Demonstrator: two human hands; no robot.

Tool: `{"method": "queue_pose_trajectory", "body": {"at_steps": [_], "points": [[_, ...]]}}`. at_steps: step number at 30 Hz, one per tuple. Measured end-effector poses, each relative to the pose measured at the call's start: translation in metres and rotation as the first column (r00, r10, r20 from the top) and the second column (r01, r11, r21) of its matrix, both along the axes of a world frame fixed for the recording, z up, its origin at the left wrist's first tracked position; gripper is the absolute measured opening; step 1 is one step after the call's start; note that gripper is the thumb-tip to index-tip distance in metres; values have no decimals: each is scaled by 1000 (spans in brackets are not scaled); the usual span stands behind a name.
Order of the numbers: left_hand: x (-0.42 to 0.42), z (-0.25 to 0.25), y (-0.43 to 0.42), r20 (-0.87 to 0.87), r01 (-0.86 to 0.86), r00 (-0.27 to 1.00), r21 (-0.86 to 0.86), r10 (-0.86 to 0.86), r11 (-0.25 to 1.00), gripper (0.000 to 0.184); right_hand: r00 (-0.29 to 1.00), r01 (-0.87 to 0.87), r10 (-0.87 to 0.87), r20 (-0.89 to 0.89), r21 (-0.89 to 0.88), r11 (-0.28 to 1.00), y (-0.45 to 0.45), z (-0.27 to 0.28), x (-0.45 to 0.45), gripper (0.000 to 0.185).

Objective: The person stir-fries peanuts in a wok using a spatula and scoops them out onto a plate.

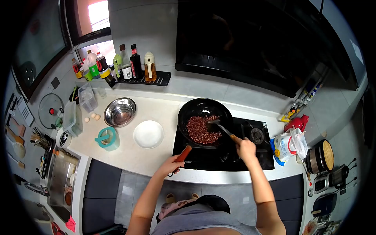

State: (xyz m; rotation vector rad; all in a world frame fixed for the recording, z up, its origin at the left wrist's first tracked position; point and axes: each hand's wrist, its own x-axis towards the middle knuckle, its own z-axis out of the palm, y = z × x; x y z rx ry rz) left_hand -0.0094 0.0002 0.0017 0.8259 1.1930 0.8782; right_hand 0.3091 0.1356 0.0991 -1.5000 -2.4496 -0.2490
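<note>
A black wok (201, 105) sits on the left side of the black gas hob (254, 160), with reddish-brown peanuts or beans (201, 129) spread over its bottom. My left hand (169, 165) is wrapped round the wok's reddish wooden handle (183, 153), which points toward me. My right hand (246, 149) grips the wooden-handled metal spatula (224, 128), its blade resting among the pieces at the wok's right side. Left of the hob stands a white bowl or plate (148, 134).
On the counter at left are a steel bowl (120, 112), a teal-lidded jug (107, 138), several eggs (93, 115) and clear containers (73, 119). Bottles line a black wall shelf (162, 79). Right of the hob are a plastic bag (285, 147) and a pot (314, 159).
</note>
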Motion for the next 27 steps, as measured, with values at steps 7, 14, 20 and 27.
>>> {"method": "queue_pose_trajectory", "body": {"at_steps": [7,14,20,27], "points": [[1,-2,-1,-20,-14,1000,-5,14,1000,33,977,-102,78,-196,-113,988,-7,-20,-58,35],[1,-1,1,-37,2,999,-20,-2,1000,29,997,-73,71,-24,-87,994,-74,85,8,31],[0,-5,2,-16,0,1000,-15,0,1000,34,994,-99,104,18,-198,975,-75,107,31,32],[-1,-6,1,7,-4,1000,-3,4,1000,33,984,0,-22,-177,-127,992,-16,13,-45,35]]}}
